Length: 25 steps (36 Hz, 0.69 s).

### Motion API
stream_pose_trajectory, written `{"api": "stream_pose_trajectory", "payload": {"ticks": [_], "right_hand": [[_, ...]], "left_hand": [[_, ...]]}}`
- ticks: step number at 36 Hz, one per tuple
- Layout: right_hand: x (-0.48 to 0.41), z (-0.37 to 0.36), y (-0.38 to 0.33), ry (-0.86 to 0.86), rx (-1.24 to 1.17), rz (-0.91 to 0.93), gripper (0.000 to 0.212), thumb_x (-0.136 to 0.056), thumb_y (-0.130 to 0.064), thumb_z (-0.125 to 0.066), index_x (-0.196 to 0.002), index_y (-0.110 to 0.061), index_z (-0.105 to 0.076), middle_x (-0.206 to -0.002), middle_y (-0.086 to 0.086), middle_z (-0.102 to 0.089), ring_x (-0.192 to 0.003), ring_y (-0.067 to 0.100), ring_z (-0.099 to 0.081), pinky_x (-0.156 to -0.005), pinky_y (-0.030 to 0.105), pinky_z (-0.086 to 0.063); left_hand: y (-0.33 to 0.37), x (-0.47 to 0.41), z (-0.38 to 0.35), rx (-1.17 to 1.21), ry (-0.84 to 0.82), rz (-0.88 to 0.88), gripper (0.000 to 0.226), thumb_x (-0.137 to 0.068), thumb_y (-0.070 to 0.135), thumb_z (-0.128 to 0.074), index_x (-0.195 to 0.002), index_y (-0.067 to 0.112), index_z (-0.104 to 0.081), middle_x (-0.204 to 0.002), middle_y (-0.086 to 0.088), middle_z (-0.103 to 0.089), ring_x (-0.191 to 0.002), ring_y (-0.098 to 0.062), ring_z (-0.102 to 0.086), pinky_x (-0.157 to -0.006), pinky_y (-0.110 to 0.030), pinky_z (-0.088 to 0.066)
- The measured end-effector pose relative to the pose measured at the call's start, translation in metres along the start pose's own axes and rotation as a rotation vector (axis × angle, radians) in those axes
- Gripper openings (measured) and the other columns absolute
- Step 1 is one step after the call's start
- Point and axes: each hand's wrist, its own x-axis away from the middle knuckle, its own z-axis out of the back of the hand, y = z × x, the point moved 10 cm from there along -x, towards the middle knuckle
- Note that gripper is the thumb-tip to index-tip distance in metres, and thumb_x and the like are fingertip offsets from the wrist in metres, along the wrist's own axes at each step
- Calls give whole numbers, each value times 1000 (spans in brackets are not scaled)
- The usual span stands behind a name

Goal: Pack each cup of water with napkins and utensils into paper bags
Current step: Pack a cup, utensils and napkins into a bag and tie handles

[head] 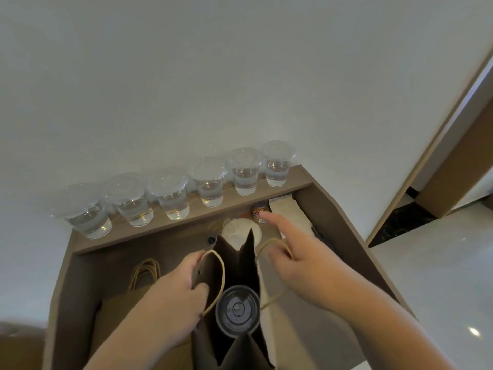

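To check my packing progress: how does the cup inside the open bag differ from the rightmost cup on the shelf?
The bagged cup sits down inside the paper bag, seen from above through its lid; the rightmost shelf cup stands unpacked on the shelf, seen from the side, its water level plain. Both are clear, lidded and upright.

1. left hand (184, 284): in from lower left on a bare forearm, thumb and fingers curled, pinching the left wall of the paper bag (210, 273) at its rim.
2. right hand (301, 260): in from lower right on a bare forearm, index finger (272, 220) straight and pointing forward, other fingers curled under, hooked on the right handle (274, 241).
3. hands apart, one on each side of the bag mouth.
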Motion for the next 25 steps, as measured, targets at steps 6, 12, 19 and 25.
{"api": "stream_pose_trajectory", "payload": {"ticks": [6,12,19,25], "right_hand": [[-8,50,-29,127,-136,251,58,-109,-30,-57,-153,-61,-36,-77,14,-57,-70,29,-60,-81,16,-55],[-49,54,19,278,-426,243,40,-108,-57,-46,-117,-33,-76,-67,3,-53,-66,20,-57,-78,33,-54],[-131,13,176,260,318,-192,19,-103,-29,-62,-120,-28,-70,-116,-4,-62,-99,19,-61,-84,33,-53],[-171,22,224,135,683,-317,67,-92,-52,-63,-150,-21,-50,-151,8,-49,-137,32,-50,-109,48,-47]], "left_hand": [[-1,6,15,39,147,-6,57,-100,28,-50,-143,61,-34,-99,10,-74,-75,-10,-72,-68,-32,-56],[5,6,-7,93,80,-28,51,-97,33,-58,-136,60,-40,-93,6,-78,-68,-5,-74,-72,-32,-61],[9,12,-16,153,67,-70,72,-83,49,-53,-143,71,-18,-93,13,-79,-74,-10,-77,-74,-36,-62],[26,22,-10,140,189,-200,94,-95,33,-63,-145,80,0,-72,-15,-64,-58,-24,-63,-64,-45,-52]]}}
